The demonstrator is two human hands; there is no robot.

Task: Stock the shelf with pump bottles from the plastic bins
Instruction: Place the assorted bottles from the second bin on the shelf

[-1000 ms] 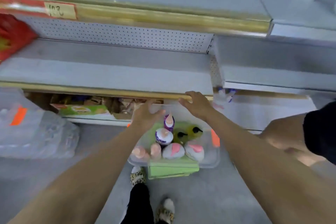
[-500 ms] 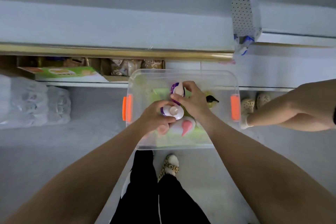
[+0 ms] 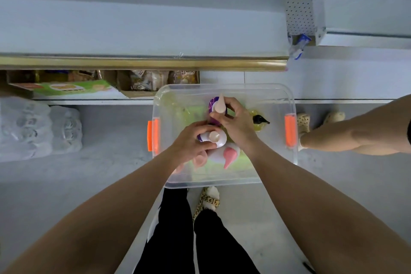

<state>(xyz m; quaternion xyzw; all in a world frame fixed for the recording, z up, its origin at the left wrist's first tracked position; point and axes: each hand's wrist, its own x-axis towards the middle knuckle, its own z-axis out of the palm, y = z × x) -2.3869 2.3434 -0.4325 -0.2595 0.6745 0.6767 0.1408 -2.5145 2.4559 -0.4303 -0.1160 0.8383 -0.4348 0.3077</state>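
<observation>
Left hand (image 3: 189,142) grips white bottle (image 3: 222,140), right hand (image 3: 238,122) purple bottle (image 3: 212,101) — both inside the bin (image 3: 244,86).

A clear plastic bin (image 3: 274,104) with orange latches sits on the floor before the grey shelf (image 3: 133,29), holding upright pump bottles: a purple bottle (image 3: 212,102) far-centre, a white-and-purple bottle (image 3: 222,138) nearer, a pink-pumped white bottle (image 3: 230,154) nearest, and a black-pumped yellow bottle (image 3: 259,120) on the right.
</observation>
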